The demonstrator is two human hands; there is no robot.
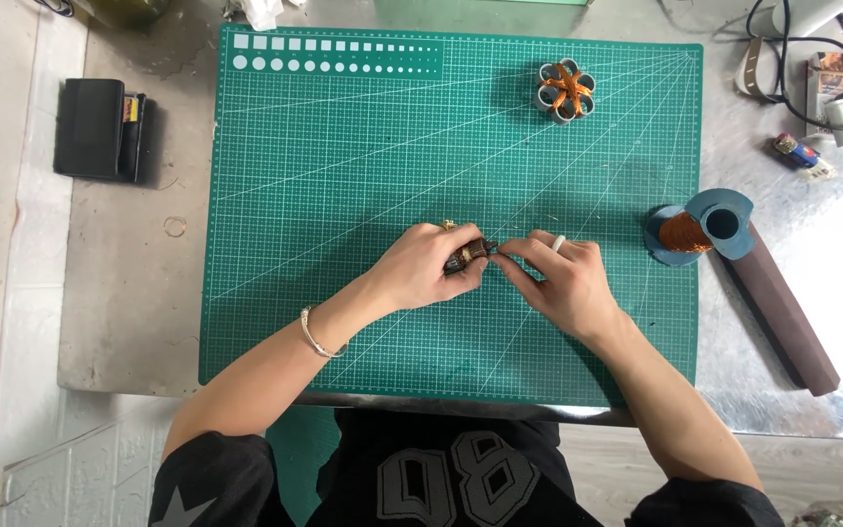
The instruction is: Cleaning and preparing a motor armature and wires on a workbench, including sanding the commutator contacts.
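Centrally on the green gridded cutting mat (343,146), the left hand (421,268) clasps a small dark copper-wound core (467,257); the right hand (563,278) pinches its tip. Farther right lies a blue copper-wire spool (700,229); open mat stretches beyond.

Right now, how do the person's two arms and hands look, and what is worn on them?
Both forearms are bare below short black sleeves. The left hand has a thin silver bracelet at the wrist. The right hand wears a pale ring.
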